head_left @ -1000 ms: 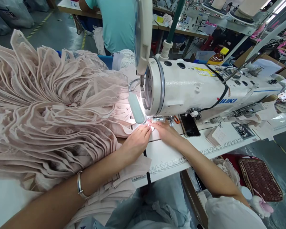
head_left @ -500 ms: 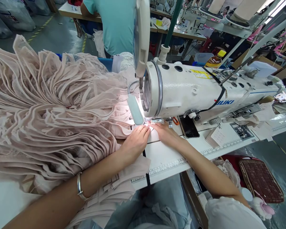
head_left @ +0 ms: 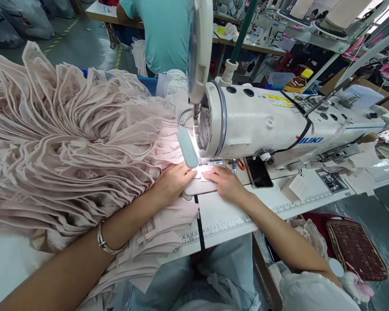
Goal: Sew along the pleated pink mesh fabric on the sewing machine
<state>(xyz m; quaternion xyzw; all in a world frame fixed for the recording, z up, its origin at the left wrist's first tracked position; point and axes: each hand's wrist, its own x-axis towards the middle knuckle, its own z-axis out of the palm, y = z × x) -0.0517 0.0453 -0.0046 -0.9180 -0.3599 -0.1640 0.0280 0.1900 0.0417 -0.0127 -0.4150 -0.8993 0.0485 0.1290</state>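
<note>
Both hands work under the lit needle end of a white sewing machine (head_left: 246, 123). My left hand (head_left: 171, 183) is closed at the edge of pale pink fabric (head_left: 116, 172), its thumb and fingers reaching to the left of the needle. Close by on the right, my right hand (head_left: 227, 183) has its fingers bent and drawn together at the bright spot by the presser foot. Glare washes out what lies between its fingertips. A small grey-green lamp (head_left: 187, 147) hangs just above the fingers and hides part of the needle area.
Right of my right hand lie a phone (head_left: 259, 172), orange-handled snips (head_left: 241, 164) and a stack of paper tags (head_left: 294, 188). Fabric strips (head_left: 158, 242) hang over the table's front edge. A person in a turquoise shirt (head_left: 165, 34) sits ahead.
My left hand has moved left, away from the needle, opening a gap between the hands. More of the machine bed shows. My right hand stays near the presser foot; the view has shifted slightly.
</note>
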